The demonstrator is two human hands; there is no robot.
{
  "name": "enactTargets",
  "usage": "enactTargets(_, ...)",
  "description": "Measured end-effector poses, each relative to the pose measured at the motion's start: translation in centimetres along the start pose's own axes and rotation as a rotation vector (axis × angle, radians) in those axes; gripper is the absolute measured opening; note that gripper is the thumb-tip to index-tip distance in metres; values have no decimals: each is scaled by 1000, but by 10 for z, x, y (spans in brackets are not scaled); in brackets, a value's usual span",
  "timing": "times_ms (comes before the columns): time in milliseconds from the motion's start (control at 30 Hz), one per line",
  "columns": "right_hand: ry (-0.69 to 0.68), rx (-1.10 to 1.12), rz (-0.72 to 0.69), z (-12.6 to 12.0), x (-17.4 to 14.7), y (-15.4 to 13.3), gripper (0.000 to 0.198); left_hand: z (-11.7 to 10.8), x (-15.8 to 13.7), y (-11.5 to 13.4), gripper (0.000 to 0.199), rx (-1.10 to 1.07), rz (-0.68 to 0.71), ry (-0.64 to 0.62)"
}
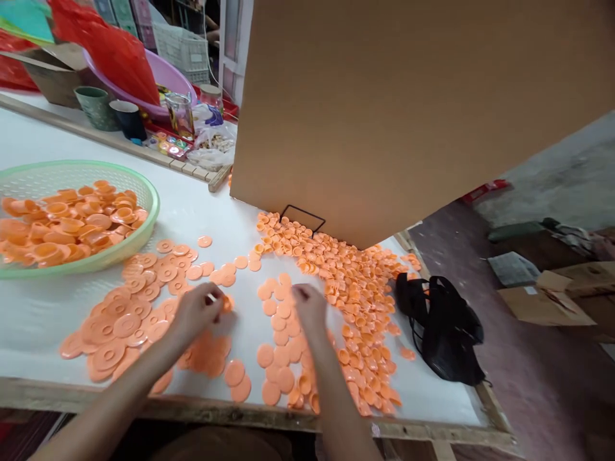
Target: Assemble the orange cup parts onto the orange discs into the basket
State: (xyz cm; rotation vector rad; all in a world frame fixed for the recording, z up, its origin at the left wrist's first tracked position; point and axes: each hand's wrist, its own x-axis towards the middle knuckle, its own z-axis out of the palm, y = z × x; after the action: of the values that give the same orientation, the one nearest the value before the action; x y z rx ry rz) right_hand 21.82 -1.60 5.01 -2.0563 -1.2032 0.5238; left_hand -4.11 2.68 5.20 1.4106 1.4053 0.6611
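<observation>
My left hand (200, 312) is closed in a pinch, with a small orange plastic piece (227, 305) at its fingertips; blur hides its exact shape. To its left lie overlapping orange saucer-like discs (125, 325) with ringed centres. My right hand (311, 310) has its fingers curled down at the edge of some flat orange discs (279, 323), and whatever its fingertips hold is hidden. Beyond that hand spreads a heap of small orange toy cups (362, 301). Off to the left, a pale green mesh basket (152, 211) contains orange cup-like pieces (72, 224).
A large cardboard box (384, 115) rises over the heap at the back, a black wire loop (302, 211) at its lower edge. A black bag (444, 330) sits at the table's right edge. Cups (93, 107) and a purple basin (170, 73) stand beyond the wooden strip (106, 137).
</observation>
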Motion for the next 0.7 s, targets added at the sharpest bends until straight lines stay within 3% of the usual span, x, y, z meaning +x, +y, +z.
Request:
enactTargets(67,235,-251,91,-38,24,25,23,-54,9,12,18,-53,-36,233)
enactTargets(133,251,-370,171,-66,39,46,23,-121,22,20,31,13,-43,561)
enactTargets(200,209,-382,189,-78,43,59,22,-183,36,20,35,148,-96,842)
enactTargets(267,176,-357,182,-79,40,65,19,-224,45,12,37,376,-127,942)
enactTargets(300,160,-346,186,-78,38,66,18,-232,46,7,37,498,-97,956)
enactTargets(333,143,-334,195,-75,35,67,17,-230,45,0,37,599,-25,945)
enactTargets(400,105,-311,221,-72,30,68,15,-200,33,-13,29,730,205,823)
enactTargets(433,86,-302,235,-71,27,69,13,-174,24,-20,22,753,324,713)
enactTargets(500,51,-295,261,-71,22,70,7,-112,0,-30,11,763,526,364)
enactTargets(600,54,-274,308,-73,15,69,6,-26,-30,-36,10,753,611,70)
enactTargets(700,63,-94,327,-66,4,54,11,22,-33,-34,11,675,585,-107)
